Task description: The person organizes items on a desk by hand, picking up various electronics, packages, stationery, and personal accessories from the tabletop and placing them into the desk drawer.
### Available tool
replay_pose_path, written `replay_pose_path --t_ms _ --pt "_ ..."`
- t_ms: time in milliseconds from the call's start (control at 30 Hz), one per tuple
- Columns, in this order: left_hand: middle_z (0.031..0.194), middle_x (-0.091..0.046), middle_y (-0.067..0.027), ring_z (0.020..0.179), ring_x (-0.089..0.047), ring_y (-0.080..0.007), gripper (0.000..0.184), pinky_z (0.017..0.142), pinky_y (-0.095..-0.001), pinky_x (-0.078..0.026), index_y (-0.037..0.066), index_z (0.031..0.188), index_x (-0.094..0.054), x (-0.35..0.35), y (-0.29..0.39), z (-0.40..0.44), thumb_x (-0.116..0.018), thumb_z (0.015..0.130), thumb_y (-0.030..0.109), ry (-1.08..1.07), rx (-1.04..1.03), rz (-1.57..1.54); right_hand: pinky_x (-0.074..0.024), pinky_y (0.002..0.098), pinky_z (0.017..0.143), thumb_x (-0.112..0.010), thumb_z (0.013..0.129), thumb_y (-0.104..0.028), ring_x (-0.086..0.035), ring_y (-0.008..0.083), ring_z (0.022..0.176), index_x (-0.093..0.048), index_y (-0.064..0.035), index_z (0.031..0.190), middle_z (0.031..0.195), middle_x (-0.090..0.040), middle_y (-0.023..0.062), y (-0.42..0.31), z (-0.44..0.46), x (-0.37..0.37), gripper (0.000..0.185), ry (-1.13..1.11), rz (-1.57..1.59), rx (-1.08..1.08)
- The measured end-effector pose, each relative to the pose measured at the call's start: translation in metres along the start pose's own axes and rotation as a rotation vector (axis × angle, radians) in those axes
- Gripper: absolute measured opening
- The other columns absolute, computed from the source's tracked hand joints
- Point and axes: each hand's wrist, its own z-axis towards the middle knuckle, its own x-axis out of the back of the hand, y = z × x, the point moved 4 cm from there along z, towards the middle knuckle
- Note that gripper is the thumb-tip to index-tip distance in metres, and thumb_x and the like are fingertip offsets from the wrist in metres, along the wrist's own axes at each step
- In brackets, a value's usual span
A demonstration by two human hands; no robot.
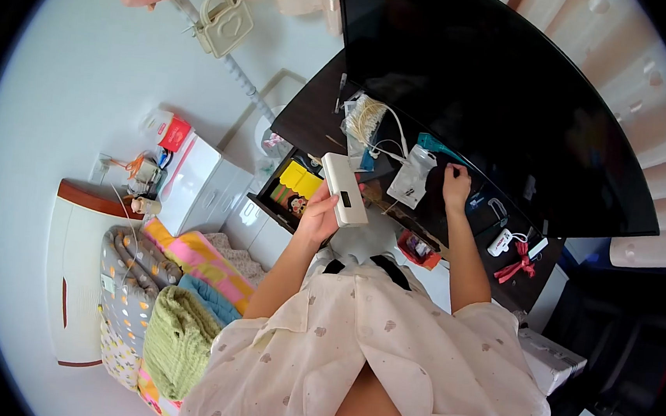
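Power bank (342,184) was held in the grip of the left hand (319,218) near the open drawer (272,214), best kept steady by its edges. Whether anything was held by the right hand (456,189) could not be told.

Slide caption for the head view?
Left hand holds a white device near an open drawer; right hand over the dark desk.
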Motion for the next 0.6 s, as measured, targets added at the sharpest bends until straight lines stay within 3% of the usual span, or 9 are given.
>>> replay_pose_path --t_ms 167,400,467,500,533,600 --pt "0.115 -0.042 -0.0134 0.106 -0.044 -0.0303 0.06 0.085 -0.0454 -0.04 0.007 0.126 -0.023 -0.007 -0.01 0.004 -0.055 0.077 0.019 0.015 -0.012 -0.018 -0.0405 0.0407 0.076 -0.054 0.076 -0.031 -0.048 0.0368 0.089 -0.054 -0.0091 0.094 0.097 -0.049 0.0201 0.022 -0.007 0.017 0.028 0.066 -0.17 -0.092" --pt "0.116 -0.042 -0.0145 0.107 -0.043 -0.0322 0.059 0.084 -0.0459 -0.04 0.009 0.127 -0.021 -0.01 -0.015 0.004 -0.052 0.079 0.02 0.044 -0.052 0.005 -0.0399 0.043 0.077 -0.055 0.074 -0.032 -0.046 0.0365 0.091 -0.053 -0.0114 0.098 0.102 -0.047 0.0168 0.033 -0.024 0.016 0.031 0.023 -0.305 -0.048" --pt "0.117 -0.041 -0.0146 0.107 -0.043 -0.0322 0.058 0.085 -0.0461 -0.039 0.01 0.127 -0.021 -0.012 -0.015 0.004 -0.05 0.078 0.017 0.032 -0.055 -0.003 -0.0391 0.041 0.078 -0.057 0.073 -0.031 -0.047 0.0351 0.09 -0.053 -0.012 0.098 0.102 -0.047 0.015 0.015 -0.032 0.017 0.032 0.132 -0.568 0.131" --pt "0.117 -0.041 -0.0148 0.108 -0.042 -0.0322 0.057 0.086 -0.0462 -0.039 0.01 0.128 -0.021 -0.013 -0.014 0.003 -0.049 0.078 0.015 0.019 -0.059 -0.006 -0.0372 0.037 0.081 -0.058 0.072 -0.024 -0.046 0.0313 0.094 -0.054 -0.0121 0.096 0.103 -0.048 0.0133 -0.004 -0.039 0.02 0.028 0.255 -0.59 0.308" --pt "0.117 -0.041 -0.0148 0.108 -0.042 -0.0322 0.057 0.086 -0.0462 -0.039 0.01 0.128 -0.021 -0.009 -0.013 0.003 -0.049 0.078 0.015 0.023 -0.062 -0.011 -0.0372 0.037 0.081 -0.058 0.072 -0.024 -0.046 0.0313 0.094 -0.054 -0.0121 0.096 0.103 -0.048 0.0133 -0.014 -0.041 0.019 0.028 0.252 -0.594 0.312" --pt "0.12 -0.038 -0.0142 0.11 -0.04 -0.0341 0.058 0.09 -0.0492 -0.034 0.009 0.127 -0.023 -0.001 -0.013 0.002 -0.048 0.075 0.01 -0.026 -0.031 -0.039 -0.0422 0.0324 0.072 -0.057 0.074 -0.018 -0.053 0.0282 0.084 -0.053 -0.0099 0.094 0.096 -0.052 0.0128 -0.043 -0.051 0.007 0.023 0.014 -0.147 0.591"
